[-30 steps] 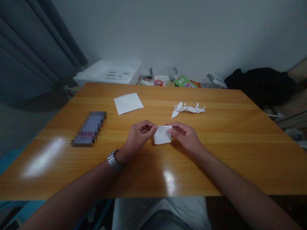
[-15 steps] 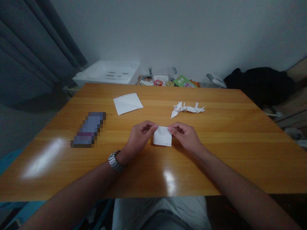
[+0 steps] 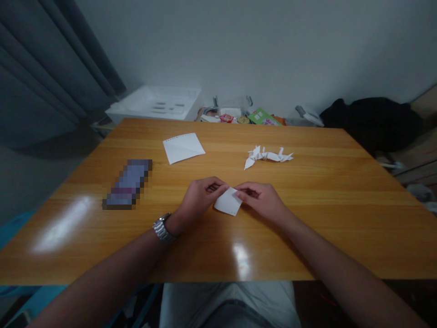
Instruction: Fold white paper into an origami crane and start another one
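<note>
A small square of white paper with punched holes along its near edge is held between my hands, tilted over the table. My left hand pinches its far left corner between thumb and fingers. On the far right side, my right hand grips it the same way, thumb on top. The fingers under the paper are partly hidden. Beyond my right hand lie several folded white paper figures, bunched in a row. A larger white sheet with a perforated edge lies flat at the back left.
A pixelated phone-like object lies on the wooden table at the left. Past the far edge stand a white plastic tray, a green packet and assorted small items. A dark cloth heap is at the right.
The small paper has turned, its near edge now slanting down to the right. Both hands have shifted slightly towards me and closer together, still holding it.
</note>
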`<state>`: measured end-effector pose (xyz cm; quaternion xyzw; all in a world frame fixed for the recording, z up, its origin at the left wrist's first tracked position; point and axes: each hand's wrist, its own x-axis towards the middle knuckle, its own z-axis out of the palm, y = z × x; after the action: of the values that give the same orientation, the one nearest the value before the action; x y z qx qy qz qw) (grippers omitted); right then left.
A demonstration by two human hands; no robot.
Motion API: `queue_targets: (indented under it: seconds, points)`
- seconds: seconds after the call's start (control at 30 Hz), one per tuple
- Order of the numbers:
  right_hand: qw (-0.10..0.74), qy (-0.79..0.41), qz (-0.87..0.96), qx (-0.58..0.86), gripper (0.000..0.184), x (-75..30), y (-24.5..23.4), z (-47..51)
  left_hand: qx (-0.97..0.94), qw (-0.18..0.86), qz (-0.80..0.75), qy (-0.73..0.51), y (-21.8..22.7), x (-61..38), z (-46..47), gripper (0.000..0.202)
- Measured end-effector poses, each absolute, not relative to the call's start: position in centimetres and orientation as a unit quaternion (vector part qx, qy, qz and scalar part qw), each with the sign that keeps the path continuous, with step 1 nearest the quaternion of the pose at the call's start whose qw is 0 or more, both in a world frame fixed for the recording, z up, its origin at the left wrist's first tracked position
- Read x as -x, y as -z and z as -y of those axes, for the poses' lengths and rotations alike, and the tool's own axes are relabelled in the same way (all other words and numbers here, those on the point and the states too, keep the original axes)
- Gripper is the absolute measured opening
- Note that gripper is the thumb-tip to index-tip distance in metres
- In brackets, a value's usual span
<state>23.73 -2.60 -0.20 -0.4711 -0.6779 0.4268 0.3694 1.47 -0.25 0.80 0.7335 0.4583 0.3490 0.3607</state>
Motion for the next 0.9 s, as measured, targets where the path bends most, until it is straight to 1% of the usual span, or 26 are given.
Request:
queue_targets:
  seconds: [0.1, 0.23, 0.53, 0.67, 0.9]
  points:
    - [0.351, -0.403, 0.696, 0.480, 0.021, -23.7, 0.0, 2.6, -0.740, 0.356, -0.456, -0.343, -0.8, -1.5, 0.3, 0.025]
    - [0.350, -0.405, 0.692, 0.485, 0.022, -23.9, -0.1, 2.5, -0.737, 0.359, -0.457, -0.346, -1.0, -1.6, 0.5, 0.025]
    - [0.370, -0.387, 0.689, 0.489, 0.020, -24.1, -0.2, 2.3, -0.696, 0.430, -0.447, -0.361, -0.4, -1.8, 0.2, 0.024]
    - [0.382, -0.393, 0.679, 0.488, 0.021, -24.3, 0.1, 2.1, -0.706, 0.426, -0.441, -0.354, 0.0, -1.6, 0.0, 0.023]
    - [0.375, -0.412, 0.676, 0.483, 0.022, -24.1, 0.2, 2.1, -0.712, 0.423, -0.443, -0.343, -0.4, -1.5, 0.0, 0.024]
